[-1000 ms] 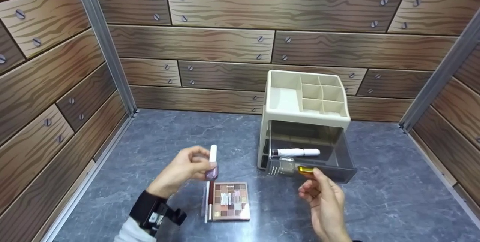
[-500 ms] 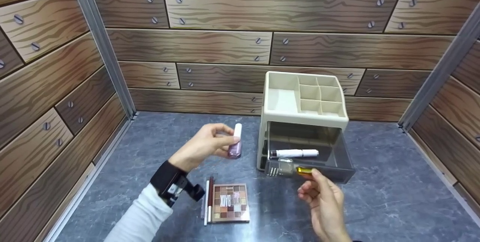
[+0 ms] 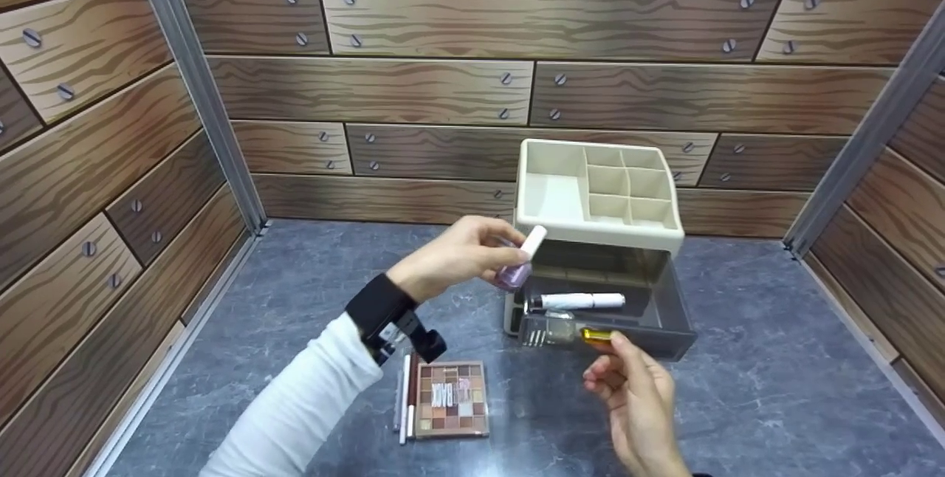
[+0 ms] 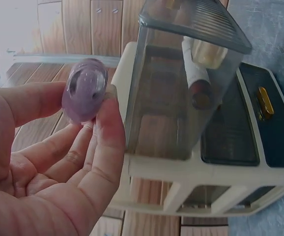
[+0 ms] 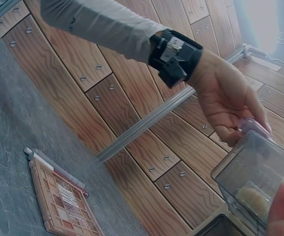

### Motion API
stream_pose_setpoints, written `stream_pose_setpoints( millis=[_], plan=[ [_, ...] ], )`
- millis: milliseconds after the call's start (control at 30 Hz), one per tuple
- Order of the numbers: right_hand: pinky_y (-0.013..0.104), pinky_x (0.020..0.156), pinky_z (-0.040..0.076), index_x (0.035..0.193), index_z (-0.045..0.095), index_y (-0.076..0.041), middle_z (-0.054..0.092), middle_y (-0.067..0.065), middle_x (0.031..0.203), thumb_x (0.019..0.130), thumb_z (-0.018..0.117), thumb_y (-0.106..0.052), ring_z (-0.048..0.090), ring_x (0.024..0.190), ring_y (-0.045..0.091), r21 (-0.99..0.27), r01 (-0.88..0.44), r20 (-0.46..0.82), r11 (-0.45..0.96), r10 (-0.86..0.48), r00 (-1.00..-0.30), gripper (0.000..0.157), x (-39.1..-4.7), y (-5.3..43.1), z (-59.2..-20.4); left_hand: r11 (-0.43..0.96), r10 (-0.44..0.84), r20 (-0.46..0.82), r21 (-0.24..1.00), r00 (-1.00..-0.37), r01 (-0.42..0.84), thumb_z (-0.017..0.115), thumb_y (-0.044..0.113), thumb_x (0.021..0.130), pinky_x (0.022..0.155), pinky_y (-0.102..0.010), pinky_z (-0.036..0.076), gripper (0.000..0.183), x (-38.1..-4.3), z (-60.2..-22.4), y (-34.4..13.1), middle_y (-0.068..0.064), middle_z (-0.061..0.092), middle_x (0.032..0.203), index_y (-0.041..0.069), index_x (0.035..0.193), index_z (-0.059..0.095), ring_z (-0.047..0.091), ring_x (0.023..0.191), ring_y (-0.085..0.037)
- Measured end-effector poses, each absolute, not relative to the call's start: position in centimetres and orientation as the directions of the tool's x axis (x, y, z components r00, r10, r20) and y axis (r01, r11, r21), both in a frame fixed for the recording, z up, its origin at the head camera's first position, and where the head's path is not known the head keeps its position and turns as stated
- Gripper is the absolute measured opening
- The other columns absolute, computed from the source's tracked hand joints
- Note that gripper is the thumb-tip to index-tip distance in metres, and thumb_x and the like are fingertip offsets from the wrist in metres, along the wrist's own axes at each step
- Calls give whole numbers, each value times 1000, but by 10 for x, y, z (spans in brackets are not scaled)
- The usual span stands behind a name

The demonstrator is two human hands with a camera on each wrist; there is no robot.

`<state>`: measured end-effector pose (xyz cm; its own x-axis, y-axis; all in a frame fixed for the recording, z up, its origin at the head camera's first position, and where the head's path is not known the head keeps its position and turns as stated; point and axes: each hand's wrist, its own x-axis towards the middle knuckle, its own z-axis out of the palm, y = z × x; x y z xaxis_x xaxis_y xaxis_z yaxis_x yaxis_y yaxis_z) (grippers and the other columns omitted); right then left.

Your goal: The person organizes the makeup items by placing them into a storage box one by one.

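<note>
My left hand (image 3: 472, 252) pinches a nail polish bottle (image 3: 513, 275) with purple polish and a white cap. It is tilted and held just left of the drawer (image 3: 678, 305), level with the opening. That smoky clear drawer is pulled out of a cream makeup organizer (image 3: 602, 229). Inside lie a white tube (image 3: 583, 300) with a dark end and a small glass bottle (image 3: 561, 327). At the drawer's front, my right hand (image 3: 641, 396) holds the gold handle (image 3: 595, 335) by thumb and finger. In the left wrist view the purple bottle (image 4: 85, 91) shows base first.
An eyeshadow palette (image 3: 452, 399) lies on the grey marbled table (image 3: 332, 278), with several slim sticks (image 3: 407, 396) along its left side. Divided compartments (image 3: 627, 185) top the organizer. Wood-patterned walls (image 3: 413, 86) enclose the table at the back and sides.
My left hand has carried the nail polish bottle up and right, from above the palette to the drawer's left side, and tilted it. My right hand has stayed at the handle.
</note>
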<state>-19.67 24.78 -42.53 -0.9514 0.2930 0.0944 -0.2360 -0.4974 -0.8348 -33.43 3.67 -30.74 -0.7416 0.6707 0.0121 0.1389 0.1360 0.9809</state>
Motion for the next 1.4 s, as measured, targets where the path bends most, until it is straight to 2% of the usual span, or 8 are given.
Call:
stream_pose_setpoints(
  millis=[200,433,633,733,867,1000,1200,1400],
  plan=[
    [21,52,54,88,70,-4,62,0,62,99,52,-19,62,57,12,-841,-219,75,-495,294,-953,26,-196,247,-426,169,687,-11,975,-726,145,67,10,87,72,-35,58,23,-338,-302,56,-13,66,98,3,108,65,67,79,-21],
    [22,52,54,87,70,-4,62,0,62,98,53,-19,62,56,12,-841,-223,79,-492,296,-952,26,-197,248,-425,233,709,-7,946,-705,225,71,13,85,67,-30,57,19,-340,-296,75,-9,69,92,4,101,67,66,75,-17],
    [22,52,53,87,70,-4,63,0,62,98,54,-22,62,57,13,-847,-215,70,-487,297,-952,27,-198,247,-424,262,718,-15,932,-696,249,72,12,84,71,-36,59,15,-338,-292,88,-9,70,90,5,97,68,68,77,-19],
    [22,53,54,88,70,-3,63,0,63,99,52,-20,62,58,13,-843,-226,91,-488,285,-954,27,-197,246,-426,276,743,-4,913,-670,301,72,10,84,73,-41,58,14,-337,-293,96,-7,71,88,6,97,68,69,75,-19],
    [21,52,54,88,70,-3,63,0,63,100,49,-18,63,57,13,-833,-251,119,-492,284,-951,28,-198,246,-426,251,789,27,897,-614,363,70,7,85,73,-41,58,15,-337,-296,109,-10,72,85,2,99,68,70,73,-21],
    [22,53,54,88,70,-4,63,0,63,99,51,-20,62,58,13,-836,-237,99,-495,288,-952,27,-199,247,-425,269,810,33,866,-586,421,70,5,84,68,-34,59,14,-335,-297,122,-8,72,82,2,98,68,70,72,-19],
    [22,53,54,86,70,-6,63,0,63,99,52,-21,62,58,12,-842,-213,69,-495,294,-953,27,-198,247,-425,360,823,59,714,-565,601,76,12,80,60,-20,55,13,-332,-305,137,5,69,72,11,88,66,65,63,-7],
    [23,54,54,87,70,-6,62,0,63,98,53,-23,62,58,12,-851,-205,58,-484,302,-952,27,-197,248,-424,416,825,91,570,-558,709,78,24,79,63,-13,48,11,-331,-314,147,13,68,71,19,84,70,62,63,2]
  ],
)
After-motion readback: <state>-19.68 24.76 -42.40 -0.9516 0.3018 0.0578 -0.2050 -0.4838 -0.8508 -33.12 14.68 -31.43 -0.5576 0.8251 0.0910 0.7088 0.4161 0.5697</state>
